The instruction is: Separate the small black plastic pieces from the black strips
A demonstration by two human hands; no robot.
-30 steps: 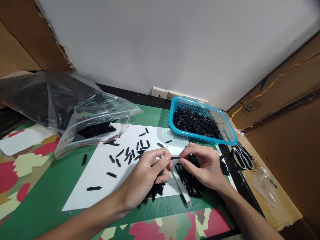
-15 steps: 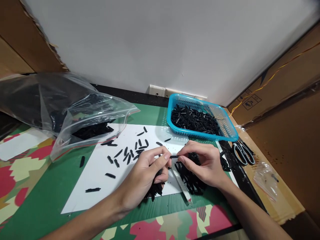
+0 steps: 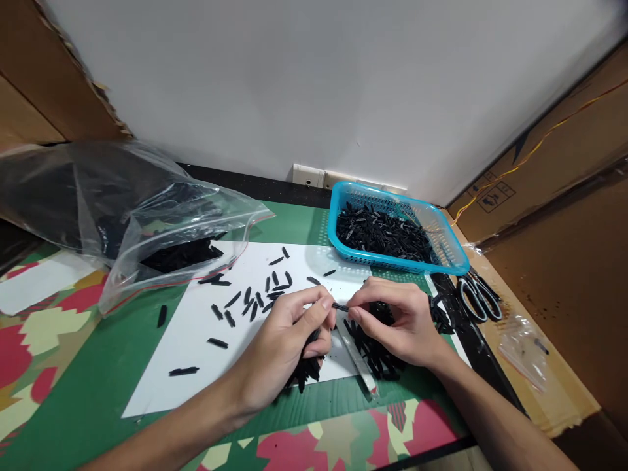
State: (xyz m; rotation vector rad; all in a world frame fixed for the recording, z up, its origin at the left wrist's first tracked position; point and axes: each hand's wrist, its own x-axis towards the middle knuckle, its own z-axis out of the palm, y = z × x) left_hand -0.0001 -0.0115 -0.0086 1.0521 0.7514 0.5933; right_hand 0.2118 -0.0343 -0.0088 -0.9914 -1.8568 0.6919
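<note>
Between my two hands, above the white sheet [image 3: 167,353], is one thin black strip [image 3: 340,307]. My left hand [image 3: 294,333] pinches its left end between thumb and forefinger. Its other fingers curl over a bunch of similar black strips [image 3: 305,374] that sticks out below the palm. Thumb and forefinger of my right hand [image 3: 397,317] pinch the right end. A heap of black strips [image 3: 373,350] lies under my right hand, partly hidden by it. Several loose black strips [image 3: 248,301] are scattered on the sheet to the left. A narrow clear plastic sleeve [image 3: 358,363] lies between the hands.
A blue basket [image 3: 400,263] full of black pieces stands behind my right hand. At the left lies a clear zip bag [image 3: 122,216] with more strips. Scissors [image 3: 478,299] and a small plastic bag [image 3: 523,353] are at the right, beside cardboard. Wall sockets [image 3: 309,176] are behind.
The strip between my fingertips has tilted slightly and its exposed part looks a little shorter. Both hands keep nearly the same place; the view has shifted slightly.
</note>
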